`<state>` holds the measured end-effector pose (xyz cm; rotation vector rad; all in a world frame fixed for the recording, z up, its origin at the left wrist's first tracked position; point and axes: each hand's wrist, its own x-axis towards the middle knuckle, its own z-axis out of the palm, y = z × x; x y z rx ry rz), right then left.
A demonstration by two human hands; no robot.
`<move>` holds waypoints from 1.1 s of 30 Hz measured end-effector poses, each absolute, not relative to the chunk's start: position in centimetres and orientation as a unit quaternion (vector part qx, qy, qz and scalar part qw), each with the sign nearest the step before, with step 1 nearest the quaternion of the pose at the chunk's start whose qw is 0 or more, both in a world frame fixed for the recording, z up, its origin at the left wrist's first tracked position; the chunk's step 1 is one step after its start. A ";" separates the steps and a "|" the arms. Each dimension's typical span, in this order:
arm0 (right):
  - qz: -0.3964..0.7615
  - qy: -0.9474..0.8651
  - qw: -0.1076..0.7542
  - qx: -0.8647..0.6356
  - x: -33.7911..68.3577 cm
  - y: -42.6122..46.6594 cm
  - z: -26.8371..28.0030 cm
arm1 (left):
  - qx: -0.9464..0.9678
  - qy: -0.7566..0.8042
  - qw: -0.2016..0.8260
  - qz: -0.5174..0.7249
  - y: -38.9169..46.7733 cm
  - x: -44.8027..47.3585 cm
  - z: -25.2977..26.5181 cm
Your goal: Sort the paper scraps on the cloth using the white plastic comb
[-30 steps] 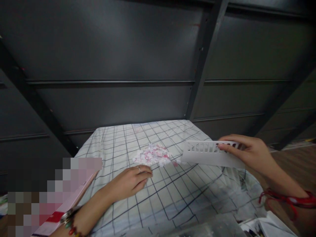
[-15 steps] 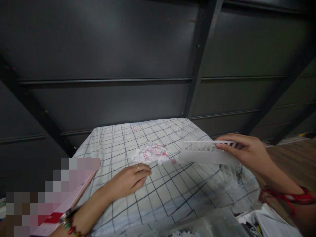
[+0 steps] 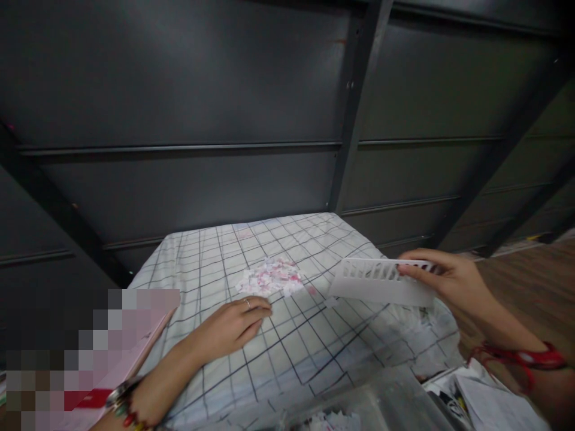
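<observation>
My right hand grips the right end of a white plastic basket with a row of slots along one side. The basket is held tilted over the right part of the table, and its inside is hidden from me. On the checked tablecloth rests my left hand, fingers stretched out and holding nothing. Just beyond its fingers lies a loose pile of white and pink paper scraps. One small white scrap lies below the basket's left end.
A clear plastic container stands at the near edge, with paper scraps in it. White papers lie to its right. At the left is a pink, partly pixelated board-like object. Dark metal panels rise behind the table.
My right hand has tilted the basket a little, so its slotted side shows differently. A small white scrap now shows beneath its left end. My left hand stays by the pile.
</observation>
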<state>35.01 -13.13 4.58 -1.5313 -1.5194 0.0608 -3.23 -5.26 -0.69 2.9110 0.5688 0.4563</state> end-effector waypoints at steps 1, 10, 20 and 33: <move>0.033 -0.616 0.473 -0.629 35.1 -13.3 4.2 | 0.968 0.187 0.069 0.153 -5.2 -3.3 -0.7; 0.100 -0.639 0.490 -0.584 34.0 -15.4 3.1 | 0.969 0.172 0.064 0.162 -5.4 -3.3 -0.8; 0.065 -0.616 0.503 -0.603 32.8 -17.1 3.0 | 0.967 0.171 0.061 0.180 -5.3 -3.4 -1.1; 0.049 -0.640 0.485 -0.594 32.5 -18.0 4.4 | 0.964 0.176 0.060 0.192 -5.1 -3.5 -1.4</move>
